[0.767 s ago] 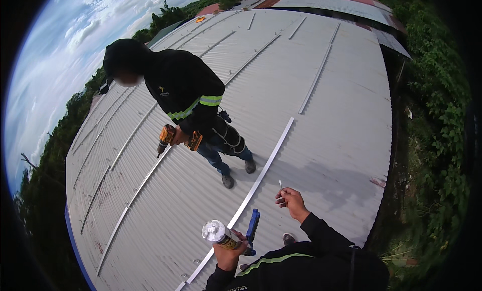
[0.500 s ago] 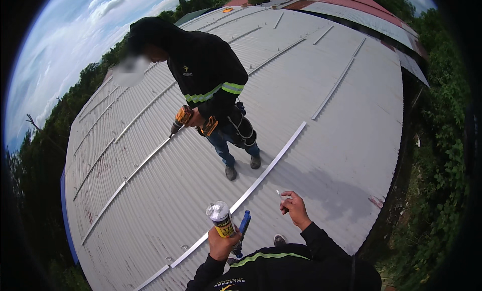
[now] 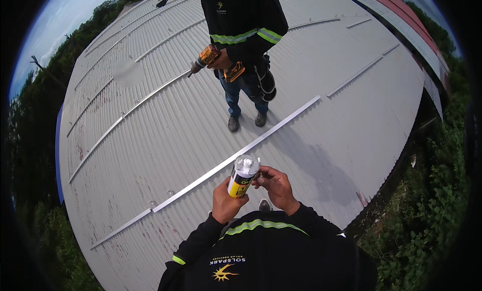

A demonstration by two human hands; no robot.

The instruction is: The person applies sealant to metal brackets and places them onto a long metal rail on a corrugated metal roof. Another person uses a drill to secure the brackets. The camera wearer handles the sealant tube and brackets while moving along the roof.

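My left hand [image 3: 227, 200] is wrapped round a white sealant cartridge [image 3: 242, 178] with a yellow and black label. The cartridge stands nearly upright in front of my chest, and clear plastic with whitish material covers its upper end. Beside it, my right hand [image 3: 276, 186] has its fingers bent and pinched together, with the fingertips at the cartridge's right side. A small pale piece shows above those fingertips; its exact kind is too small to tell.
A co-worker [image 3: 243, 27] stands ahead, holding an orange and black cordless drill [image 3: 207, 56]. Metal rails [image 3: 201, 179] cross the corrugated roof [image 3: 165, 150], one running just ahead of me. The roof edge drops to greenery [image 3: 427, 215] on the right.
My right hand has moved left, from apart to beside the cartridge. The cartridge has come up and right with my left hand. A blue tool by that hand no longer shows. The view tilted down.
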